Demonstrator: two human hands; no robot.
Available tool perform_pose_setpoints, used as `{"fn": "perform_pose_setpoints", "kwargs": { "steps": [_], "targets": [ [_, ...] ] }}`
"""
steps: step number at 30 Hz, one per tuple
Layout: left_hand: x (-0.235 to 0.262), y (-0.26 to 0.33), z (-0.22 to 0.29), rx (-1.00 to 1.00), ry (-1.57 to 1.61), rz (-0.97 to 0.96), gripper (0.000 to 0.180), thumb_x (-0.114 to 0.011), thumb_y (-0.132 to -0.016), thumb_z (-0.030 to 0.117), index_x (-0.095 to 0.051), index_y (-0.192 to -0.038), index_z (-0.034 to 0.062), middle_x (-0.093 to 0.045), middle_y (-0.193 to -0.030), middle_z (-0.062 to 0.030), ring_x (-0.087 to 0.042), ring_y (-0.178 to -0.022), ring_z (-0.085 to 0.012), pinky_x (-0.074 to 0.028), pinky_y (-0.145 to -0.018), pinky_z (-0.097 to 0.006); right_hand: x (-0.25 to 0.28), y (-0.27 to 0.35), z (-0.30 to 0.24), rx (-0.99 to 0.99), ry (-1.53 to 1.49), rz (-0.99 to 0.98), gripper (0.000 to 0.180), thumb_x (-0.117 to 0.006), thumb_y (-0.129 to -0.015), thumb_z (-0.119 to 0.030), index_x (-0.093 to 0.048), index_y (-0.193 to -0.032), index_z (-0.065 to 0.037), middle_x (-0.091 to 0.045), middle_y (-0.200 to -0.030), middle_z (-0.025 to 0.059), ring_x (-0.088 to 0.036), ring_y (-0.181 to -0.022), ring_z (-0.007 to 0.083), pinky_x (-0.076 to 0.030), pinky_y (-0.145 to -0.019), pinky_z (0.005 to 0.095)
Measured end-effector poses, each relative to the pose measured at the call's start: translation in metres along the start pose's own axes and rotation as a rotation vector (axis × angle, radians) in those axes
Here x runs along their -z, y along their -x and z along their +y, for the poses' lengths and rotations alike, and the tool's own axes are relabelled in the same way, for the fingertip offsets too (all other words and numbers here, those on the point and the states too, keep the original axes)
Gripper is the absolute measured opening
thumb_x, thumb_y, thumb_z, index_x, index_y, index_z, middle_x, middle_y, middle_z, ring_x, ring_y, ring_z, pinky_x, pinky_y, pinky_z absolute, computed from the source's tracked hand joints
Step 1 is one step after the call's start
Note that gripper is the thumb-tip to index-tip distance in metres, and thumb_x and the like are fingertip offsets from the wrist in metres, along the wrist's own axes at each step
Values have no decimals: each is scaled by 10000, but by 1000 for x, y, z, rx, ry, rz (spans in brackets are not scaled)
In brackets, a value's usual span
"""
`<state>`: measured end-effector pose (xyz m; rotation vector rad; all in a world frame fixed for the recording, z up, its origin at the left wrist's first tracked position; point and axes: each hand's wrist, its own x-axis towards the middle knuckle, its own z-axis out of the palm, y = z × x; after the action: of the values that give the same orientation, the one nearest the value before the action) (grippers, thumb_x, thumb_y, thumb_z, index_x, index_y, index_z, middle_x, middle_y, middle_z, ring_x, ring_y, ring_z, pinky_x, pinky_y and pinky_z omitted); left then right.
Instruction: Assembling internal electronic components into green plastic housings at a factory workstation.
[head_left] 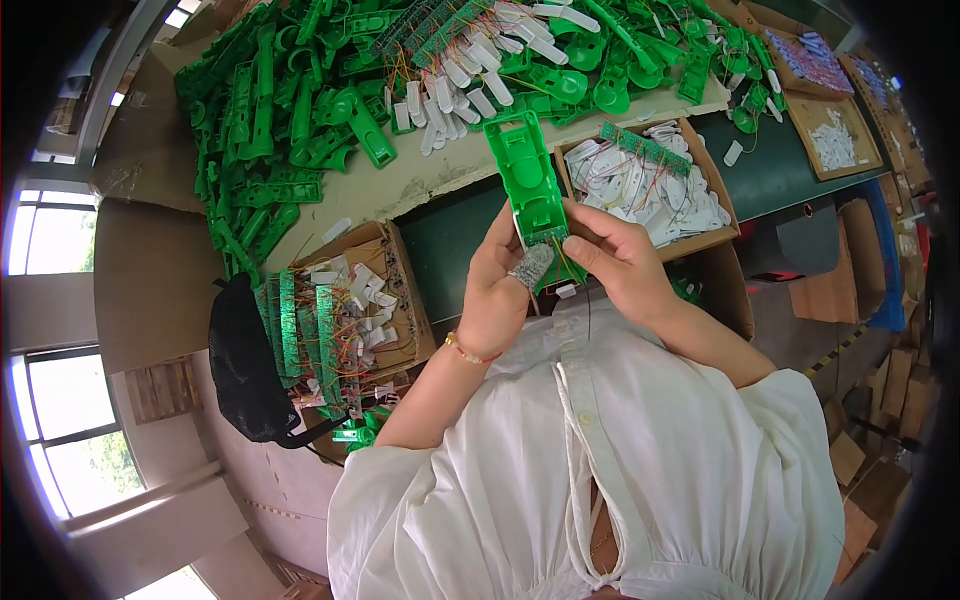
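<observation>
Both my hands hold a long green plastic housing (528, 172) in front of my chest, its hollow inner side facing up. My left hand (498, 275) grips the near end from the left, a grey wrap covering its thumb. From the right, my right hand (618, 258) closes on the same end, its thumb pressed near a small green circuit board (548, 238). Thin coloured wires (570, 262) run from the board, and a small white piece (567, 291) hangs below my fingers. Parts of the board are hidden by my thumbs.
Green housings (300, 110) pile up on cardboard at the back, with white pieces wired to boards (450, 80) on top. A cardboard box (690, 240) of white parts stands right. Another box (410, 290) with boards and wires is left, beside a black bag (245, 360).
</observation>
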<state>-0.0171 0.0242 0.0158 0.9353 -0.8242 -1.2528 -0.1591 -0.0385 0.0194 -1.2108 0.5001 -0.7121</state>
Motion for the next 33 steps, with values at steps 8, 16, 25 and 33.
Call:
{"fn": "perform_pose_setpoints", "kwargs": {
  "steps": [8,16,25,33],
  "targets": [
    [-1,1,10,52,9,-5,539,-444,-746,1,-346,-1276,-23,-512,-1157,-115,-510,-1060,-198,-400,-920,-337,-1,-2,-4,-60,-239,-13,495,-549,-829,-9,-373,-1291,15,-520,-1175,98,-507,-1054,146,-412,-910,280],
    [4,6,19,130,14,-112,505,-462,-810,45,-327,-1292,-25,-508,-1172,-133,-509,-1076,-226,-409,-917,-346,5,-1,-7,-125,-182,-147,610,-616,-786,-5,-333,-1325,-21,-542,-1114,77,-526,-997,133,-464,-840,280],
    [3,7,13,106,101,-148,474,-457,-822,90,-352,-1271,-21,-515,-1165,-156,-519,-1065,-259,-418,-912,-368,6,1,-5,-110,-100,-153,605,-668,-765,-59,-382,-1296,-12,-542,-1055,52,-538,-940,115,-476,-791,254],
    [0,8,14,104,61,-190,547,-458,-825,220,-316,-1303,-7,-501,-1171,-163,-502,-1084,-272,-371,-969,-420,-4,10,-11,-40,-43,-105,661,-685,-748,-63,-344,-1311,-1,-522,-1071,58,-520,-980,129,-481,-834,271]
  ]
}}
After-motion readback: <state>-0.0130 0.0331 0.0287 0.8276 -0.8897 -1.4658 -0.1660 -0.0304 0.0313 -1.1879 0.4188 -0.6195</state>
